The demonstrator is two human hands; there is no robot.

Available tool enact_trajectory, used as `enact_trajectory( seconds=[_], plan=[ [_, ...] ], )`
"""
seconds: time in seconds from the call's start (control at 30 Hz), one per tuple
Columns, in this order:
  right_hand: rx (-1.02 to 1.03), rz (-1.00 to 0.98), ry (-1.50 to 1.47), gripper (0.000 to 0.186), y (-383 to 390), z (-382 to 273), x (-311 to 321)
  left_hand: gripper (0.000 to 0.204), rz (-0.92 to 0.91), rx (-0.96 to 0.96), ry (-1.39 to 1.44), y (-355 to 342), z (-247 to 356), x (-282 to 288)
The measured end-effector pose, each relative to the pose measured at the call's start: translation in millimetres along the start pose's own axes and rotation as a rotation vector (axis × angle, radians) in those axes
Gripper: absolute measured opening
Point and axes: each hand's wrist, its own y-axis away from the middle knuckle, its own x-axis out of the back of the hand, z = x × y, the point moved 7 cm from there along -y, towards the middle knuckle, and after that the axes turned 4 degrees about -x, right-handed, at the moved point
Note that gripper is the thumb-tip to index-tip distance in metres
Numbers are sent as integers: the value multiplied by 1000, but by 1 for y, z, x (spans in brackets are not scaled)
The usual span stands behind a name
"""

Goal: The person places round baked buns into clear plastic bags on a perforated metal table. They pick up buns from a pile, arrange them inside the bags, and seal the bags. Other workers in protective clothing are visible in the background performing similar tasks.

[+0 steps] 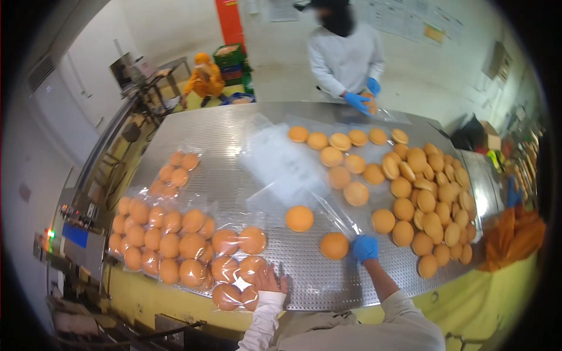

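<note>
My bare left hand [270,279] lies with fingers stretched out against the near right edge of a see-through bag of buns [225,268]. My right hand [365,248], in a blue glove, is closed at the end of a see-through plastic bag [336,215]; its fingertips are hidden. That bag stretches away from the hand toward the table's middle. Just left of the glove sits a loose round bun [334,245], and another bun [299,219] lies a little farther off. A stack of flat plastic bags [284,158] rests at mid-table.
Loose buns [433,225] are heaped on the right of the metal table [228,140]. Several bagged buns [167,240] crowd its left. Across it, a co-worker [345,58] in blue gloves handles bagged buns [370,104]. A person in orange [205,79] crouches behind, near green crates [228,54].
</note>
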Motion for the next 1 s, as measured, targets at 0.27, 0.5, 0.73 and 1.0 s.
enact_trajectory(
  seconds=[0.27,0.5,0.73,1.0],
  plan=[
    [260,-315,-664,28,168,-105,-14,53,-313,185,668,63,59,-115],
    [335,-520,-689,31,127,-129,85,41,-413,241,772,63,28,-138],
    [584,119,-293,53,48,-208,94,25,-300,-207,48,64,83,-105],
    [141,165,-100,41,-64,-105,68,26,-369,107,181,25,-1,-97]
  ],
)
